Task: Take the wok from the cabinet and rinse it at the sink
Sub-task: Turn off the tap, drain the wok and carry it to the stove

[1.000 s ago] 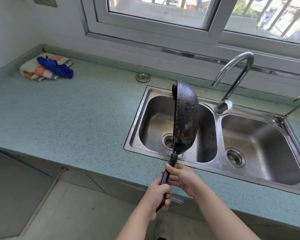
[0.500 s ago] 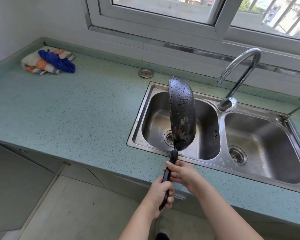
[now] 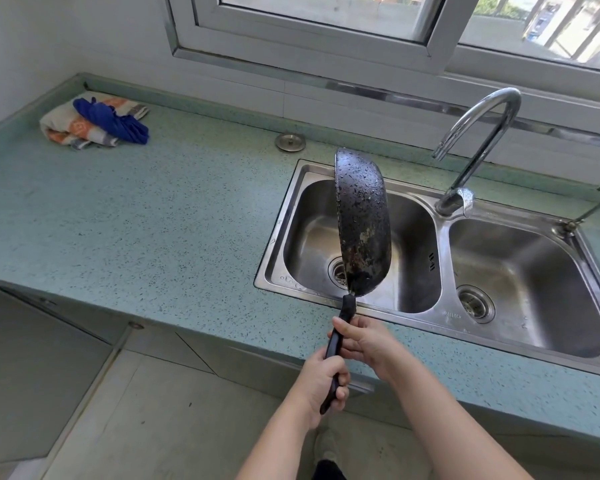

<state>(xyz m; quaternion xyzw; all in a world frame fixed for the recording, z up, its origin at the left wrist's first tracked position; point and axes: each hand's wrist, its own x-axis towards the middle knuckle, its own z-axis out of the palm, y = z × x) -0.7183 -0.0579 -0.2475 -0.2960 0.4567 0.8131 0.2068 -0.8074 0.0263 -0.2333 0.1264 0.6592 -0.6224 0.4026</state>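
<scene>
Both hands clamped on the handle, left hand [image 3: 321, 379] low, right hand [image 3: 364, 344] above, and the wet black wok [image 3: 362, 220] stands on edge over the sink [image 3: 284, 216], left basin.

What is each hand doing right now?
Left hand: grips the end of the wok handle.
Right hand: grips the handle higher up.
</scene>
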